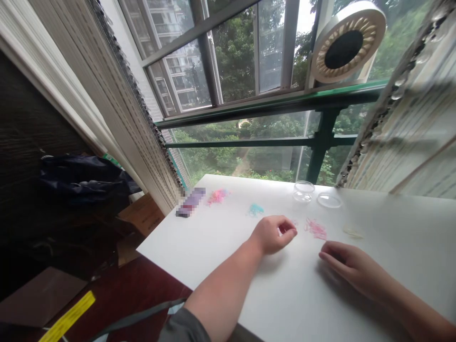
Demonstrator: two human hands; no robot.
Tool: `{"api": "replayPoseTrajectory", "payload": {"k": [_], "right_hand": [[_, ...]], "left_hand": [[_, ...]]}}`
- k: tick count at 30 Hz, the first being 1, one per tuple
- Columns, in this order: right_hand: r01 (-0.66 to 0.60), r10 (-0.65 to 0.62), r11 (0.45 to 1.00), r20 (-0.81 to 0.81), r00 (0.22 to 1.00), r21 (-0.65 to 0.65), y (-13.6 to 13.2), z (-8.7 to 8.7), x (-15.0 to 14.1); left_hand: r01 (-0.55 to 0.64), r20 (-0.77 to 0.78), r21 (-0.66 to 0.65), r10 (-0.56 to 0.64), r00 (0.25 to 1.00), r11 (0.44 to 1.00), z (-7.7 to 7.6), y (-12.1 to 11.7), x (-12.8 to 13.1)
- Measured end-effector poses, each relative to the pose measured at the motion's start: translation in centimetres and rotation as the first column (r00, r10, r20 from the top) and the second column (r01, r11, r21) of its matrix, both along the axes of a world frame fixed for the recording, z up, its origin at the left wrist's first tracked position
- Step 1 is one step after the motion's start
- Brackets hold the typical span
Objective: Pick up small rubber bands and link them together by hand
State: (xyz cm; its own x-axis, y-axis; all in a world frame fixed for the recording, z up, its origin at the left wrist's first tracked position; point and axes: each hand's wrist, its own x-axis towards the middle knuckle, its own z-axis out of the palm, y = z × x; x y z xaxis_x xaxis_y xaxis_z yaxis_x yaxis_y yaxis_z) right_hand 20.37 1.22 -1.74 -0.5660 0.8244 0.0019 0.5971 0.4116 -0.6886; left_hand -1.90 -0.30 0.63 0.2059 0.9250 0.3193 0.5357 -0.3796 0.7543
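My left hand (275, 234) is over the white table (213, 242), thumb and fingers curled together in a pinch. Whatever its fingertips hold, if anything, is too small to make out. A few faint pink bits lie just beyond them. My right hand (342, 259) is also closed, thumb against the fingers, just in front of a loose pile of pink bands (316, 229) that look like small rubber bands. Its grip is likewise unclear. Small piles of blue bands (256, 209) and pale yellow bands (352, 232) lie to either side.
Towards the window stand a clear round tub (303, 191) and a clear lid (329, 200). A multicoloured pile of bands (218, 196) lies at the left, beside a blurred purple object (191, 203). A round white fan (347, 42) hangs by the window, above the green railing (249, 114).
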Motion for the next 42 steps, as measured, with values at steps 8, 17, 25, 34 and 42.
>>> {"api": "replayPoseTrajectory", "payload": {"k": [8, 17, 25, 34, 42], "right_hand": [[-0.038, 0.039, 0.999, 0.045, 0.998, -0.005, -0.1, -0.1, 0.0], [-0.056, 0.055, 0.998, 0.089, 0.994, 0.017, 0.1, -0.4, 0.0], [-0.053, 0.050, 0.998, 0.070, 0.996, 0.031, 0.0, -0.1, -0.1], [-0.074, 0.071, 0.997, 0.104, 0.992, 0.027, -0.2, 0.3, -0.2], [-0.058, 0.057, 0.998, 0.078, 0.995, 0.013, -0.1, 0.1, -0.1]], "left_hand": [[-0.515, -0.179, 0.015, 0.509, 0.842, 0.857, -0.6, 0.8, -9.2], [-0.795, -0.493, 0.026, 0.699, 0.517, 0.606, -2.8, 0.3, -15.3], [-0.807, -0.467, 0.025, 0.721, 0.512, 0.590, -2.8, 1.1, -14.9], [-0.810, -0.295, 0.058, 0.785, 0.544, 0.583, -3.4, 1.5, -16.0], [-0.862, -0.052, -0.022, 0.860, 0.507, 0.507, -3.5, 1.8, -17.3]]}}
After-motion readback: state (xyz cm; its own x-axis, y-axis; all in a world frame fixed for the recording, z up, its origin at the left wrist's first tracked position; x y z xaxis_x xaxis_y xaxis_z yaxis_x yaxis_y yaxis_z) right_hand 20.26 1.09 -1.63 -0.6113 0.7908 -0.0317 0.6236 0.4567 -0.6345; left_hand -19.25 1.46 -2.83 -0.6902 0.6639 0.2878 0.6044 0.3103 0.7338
